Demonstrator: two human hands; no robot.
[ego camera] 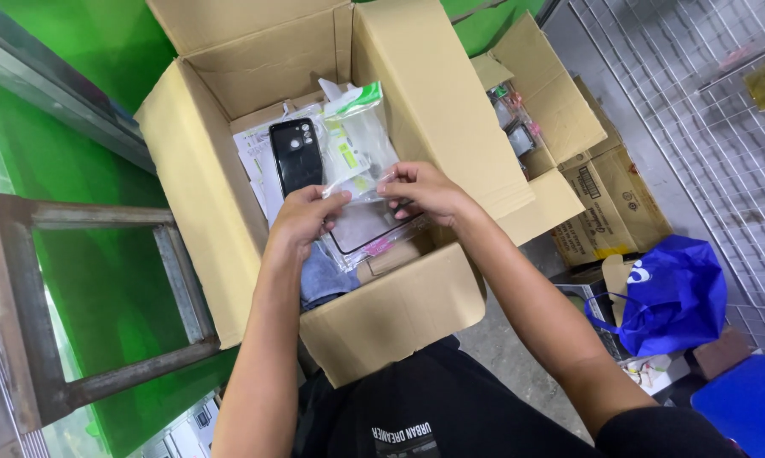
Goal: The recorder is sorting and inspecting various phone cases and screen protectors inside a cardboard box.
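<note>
**A:** ok so where's this at? The clear plastic sleeve (367, 222) with a dark-rimmed flat case inside is up off the pile, held over the middle of the big cardboard box (399, 314). Looks like a mid-way point to me: one packet picked out, plenty more sitting in the box.

**B:** yeah same read. The left hand (304, 222) has thumb and fingers pinched on the sleeve's top left edge, the right hand (423, 192) pinched on the top right edge, so it hangs between them, tilted toward the camera. Can't tell if the flap is sealed or opened, too much glare.

**A:** what's just behind it?

**B:** a black phone case (296, 155) with camera cutouts, standing up just past the left hand, and a clear packet with a green top (354, 127) to its right, beyond both hands. White papers under those, something blue-grey near the box's front wall.

**A:** and outside the box?

**B:** smaller open carton (535, 102) of packets far right, blue bag (675, 293) on the floor near right, a metal frame (85, 297) on the left against green.
</note>
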